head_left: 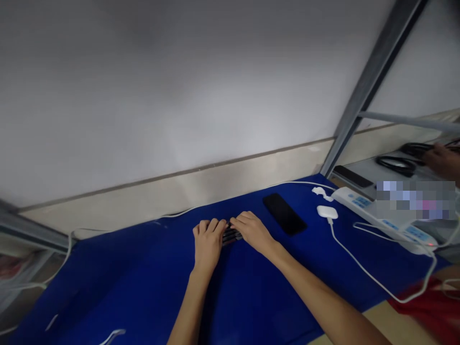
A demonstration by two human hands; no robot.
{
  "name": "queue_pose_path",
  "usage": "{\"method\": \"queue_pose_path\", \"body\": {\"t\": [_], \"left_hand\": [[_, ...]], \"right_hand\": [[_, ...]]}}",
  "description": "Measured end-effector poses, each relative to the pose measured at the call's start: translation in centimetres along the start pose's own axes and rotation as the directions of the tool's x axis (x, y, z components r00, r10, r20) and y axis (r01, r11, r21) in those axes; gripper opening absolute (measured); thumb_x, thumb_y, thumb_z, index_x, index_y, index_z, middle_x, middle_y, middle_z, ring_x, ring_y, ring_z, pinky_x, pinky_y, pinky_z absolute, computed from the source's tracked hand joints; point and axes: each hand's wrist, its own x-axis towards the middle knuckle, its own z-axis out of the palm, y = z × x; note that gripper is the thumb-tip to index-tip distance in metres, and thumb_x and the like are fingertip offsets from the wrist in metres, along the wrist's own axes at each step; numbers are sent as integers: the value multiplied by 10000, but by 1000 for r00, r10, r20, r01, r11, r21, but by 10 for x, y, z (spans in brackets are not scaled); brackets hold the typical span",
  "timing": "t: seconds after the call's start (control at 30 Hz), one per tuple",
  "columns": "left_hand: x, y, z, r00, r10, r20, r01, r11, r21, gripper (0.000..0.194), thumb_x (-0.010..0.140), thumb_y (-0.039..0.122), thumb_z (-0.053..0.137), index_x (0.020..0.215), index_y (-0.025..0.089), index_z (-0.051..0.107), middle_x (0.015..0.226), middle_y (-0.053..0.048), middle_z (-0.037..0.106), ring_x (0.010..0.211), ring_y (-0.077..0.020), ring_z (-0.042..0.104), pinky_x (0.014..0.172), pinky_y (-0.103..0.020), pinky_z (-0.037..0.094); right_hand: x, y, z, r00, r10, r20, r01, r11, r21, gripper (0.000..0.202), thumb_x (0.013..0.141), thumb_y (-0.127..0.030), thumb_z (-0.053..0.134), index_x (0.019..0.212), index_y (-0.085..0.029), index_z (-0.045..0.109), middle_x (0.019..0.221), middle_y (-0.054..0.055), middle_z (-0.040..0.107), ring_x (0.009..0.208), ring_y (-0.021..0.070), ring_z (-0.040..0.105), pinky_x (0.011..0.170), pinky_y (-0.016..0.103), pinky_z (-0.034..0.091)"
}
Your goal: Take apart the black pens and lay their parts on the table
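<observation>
Several dark, slender rods (232, 235) lie side by side on the blue surface, and their exact kind is too small to make out. My left hand (209, 239) is closed over their left end, fingers curled. From the right, my right hand (253, 232) grips the other end, its thumb and fingertips close to those of my left hand. Both hands cover most of the rods, so only the middle stretch shows between them. A black phone (284, 213) lies flat just to the right of my right hand.
A white earbud case (327, 212) with a cable plugged in lies near a white power strip (384, 220) at right. A metal post (373, 81) rises behind it. Another person's hand (443, 160) is by coiled black cables (397, 164). A wall (179, 96) closes off the back.
</observation>
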Motion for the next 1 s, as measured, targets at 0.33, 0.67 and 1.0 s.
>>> {"method": "queue_pose_path", "body": {"t": [0.33,0.67,1.0], "left_hand": [[-7,9,5,992,-123,22,124,989,-81,263,1005,291,395,980,233,650,934,-56,630,932,-221,484,850,-401,324],[-11,11,8,992,-115,49,122,976,-181,280,1013,238,358,904,185,611,879,-54,623,916,-209,483,847,-382,327],[-12,11,7,991,-76,109,97,975,-200,250,1004,344,407,1089,215,603,991,-54,615,941,-210,474,820,-365,324]], "right_hand": [[-3,-5,-11,991,135,2,-133,977,163,251,1000,-332,465,982,-186,668,876,74,687,863,215,573,808,370,429],[-4,-8,-15,948,315,38,-284,790,544,29,907,-237,612,915,-227,638,930,31,675,927,189,587,854,339,468],[-7,-5,-16,924,359,131,-356,682,639,259,923,-243,567,1180,-260,597,996,36,683,972,180,631,886,342,489]]}}
